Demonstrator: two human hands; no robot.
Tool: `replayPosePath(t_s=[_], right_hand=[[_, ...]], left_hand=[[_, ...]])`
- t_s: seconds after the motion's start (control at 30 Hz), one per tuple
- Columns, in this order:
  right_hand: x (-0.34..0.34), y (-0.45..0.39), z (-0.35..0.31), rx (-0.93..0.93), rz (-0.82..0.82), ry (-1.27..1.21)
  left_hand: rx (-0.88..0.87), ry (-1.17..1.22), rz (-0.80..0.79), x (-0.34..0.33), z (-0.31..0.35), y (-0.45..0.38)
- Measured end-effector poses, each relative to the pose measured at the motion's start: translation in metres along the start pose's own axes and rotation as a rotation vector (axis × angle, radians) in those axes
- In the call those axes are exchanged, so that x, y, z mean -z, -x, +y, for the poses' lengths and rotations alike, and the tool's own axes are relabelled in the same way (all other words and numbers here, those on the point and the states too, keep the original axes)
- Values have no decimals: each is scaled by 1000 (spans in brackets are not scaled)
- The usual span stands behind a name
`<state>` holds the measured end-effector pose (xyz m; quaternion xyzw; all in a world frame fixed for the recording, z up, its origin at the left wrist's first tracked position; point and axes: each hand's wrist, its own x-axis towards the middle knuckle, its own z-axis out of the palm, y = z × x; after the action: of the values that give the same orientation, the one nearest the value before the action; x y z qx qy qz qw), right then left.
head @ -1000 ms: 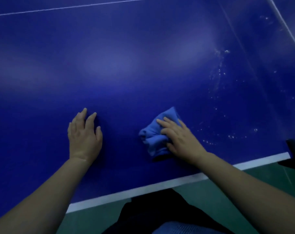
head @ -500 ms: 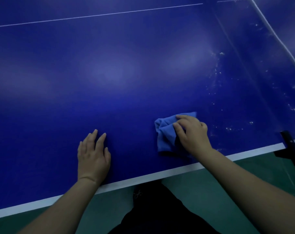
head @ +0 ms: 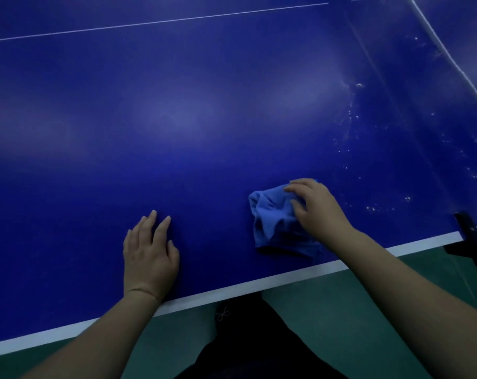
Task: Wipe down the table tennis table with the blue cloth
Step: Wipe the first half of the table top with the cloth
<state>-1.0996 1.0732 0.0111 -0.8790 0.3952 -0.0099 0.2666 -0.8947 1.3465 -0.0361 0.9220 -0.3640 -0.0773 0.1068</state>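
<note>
The dark blue table tennis table (head: 204, 119) fills most of the view, with a white line along its near edge. A crumpled blue cloth (head: 275, 220) lies on it close to that edge. My right hand (head: 318, 210) presses down on the cloth's right side, fingers curled over it. My left hand (head: 148, 254) rests flat on the bare tabletop to the left of the cloth, fingers slightly apart, holding nothing.
White specks and smears (head: 368, 170) dot the tabletop right of the cloth. A black net post (head: 471, 233) clamps the table edge at the far right, with the net's white top band (head: 450, 56) running away from it. Green floor (head: 327, 310) lies below the edge.
My right hand has slid the cloth to the right and nearer the table's edge. My left hand has also shifted right and back toward the edge.
</note>
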Motion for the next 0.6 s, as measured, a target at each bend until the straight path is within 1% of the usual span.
replayPosePath(t_s=[0.1, 0.23, 0.27, 0.3, 0.33, 0.4, 0.47, 0.53, 0.6], right_hand=[[-5, -19, 3, 24, 3, 237], [2, -35, 0, -15, -106, 352], [8, -37, -3, -6, -104, 354], [16, -40, -6, 8, -61, 332], [26, -41, -9, 27, 22, 281], [53, -43, -20, 101, 213, 98], [79, -44, -35, 182, 330, -83], [95, -43, -47, 277, 419, -108], [95, -38, -53, 348, 459, -50]], left_hand=[[8, 10, 3, 0, 1, 0], [9, 24, 1, -2, -1, 0], [10, 24, -3, -2, -1, -1], [13, 26, -5, -1, -2, -1], [15, 30, -6, -1, -2, -1], [18, 33, -13, 0, -1, -1], [16, 35, -18, 2, 0, 0], [14, 42, -18, 3, 1, -1], [21, 43, -27, 4, 1, -1]])
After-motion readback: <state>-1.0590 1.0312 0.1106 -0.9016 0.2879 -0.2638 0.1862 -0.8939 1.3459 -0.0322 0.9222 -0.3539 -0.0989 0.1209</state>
